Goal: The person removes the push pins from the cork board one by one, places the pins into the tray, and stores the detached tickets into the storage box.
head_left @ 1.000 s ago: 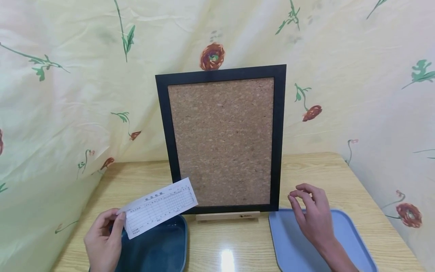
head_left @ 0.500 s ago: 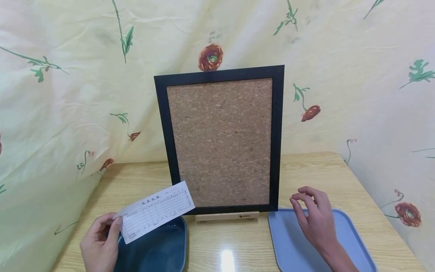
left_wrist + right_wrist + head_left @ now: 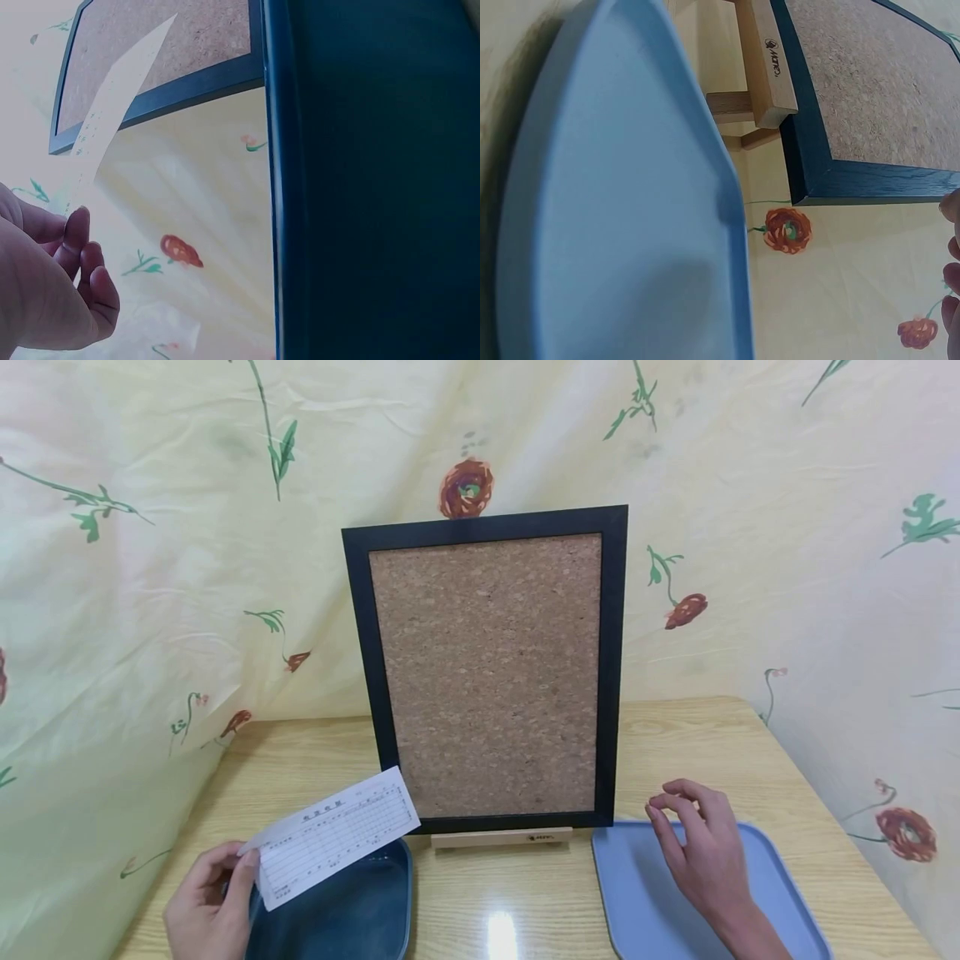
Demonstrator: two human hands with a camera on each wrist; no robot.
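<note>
A flowered cloth hangs behind everything, and against it a cork board in a black frame stands upright on the wooden surface, propped in a small wooden stand at its foot; how the stand grips the board is hidden from the head view. Right of the board lies a light blue tray, its near end cut off by the picture's edge. Left of the board and nearer the person sits a dark teal tray, also cut off below and partly covered. The right hand hovers over the light blue tray, fingers loosely curled with the tips drawn close together; whether something tiny sits between them cannot be told. The left hand is down-left of the board, its fingers pinching the end of a printed paper slip, which slants up toward the board's lower left corner above the teal tray. Its print is too small to read.
</note>
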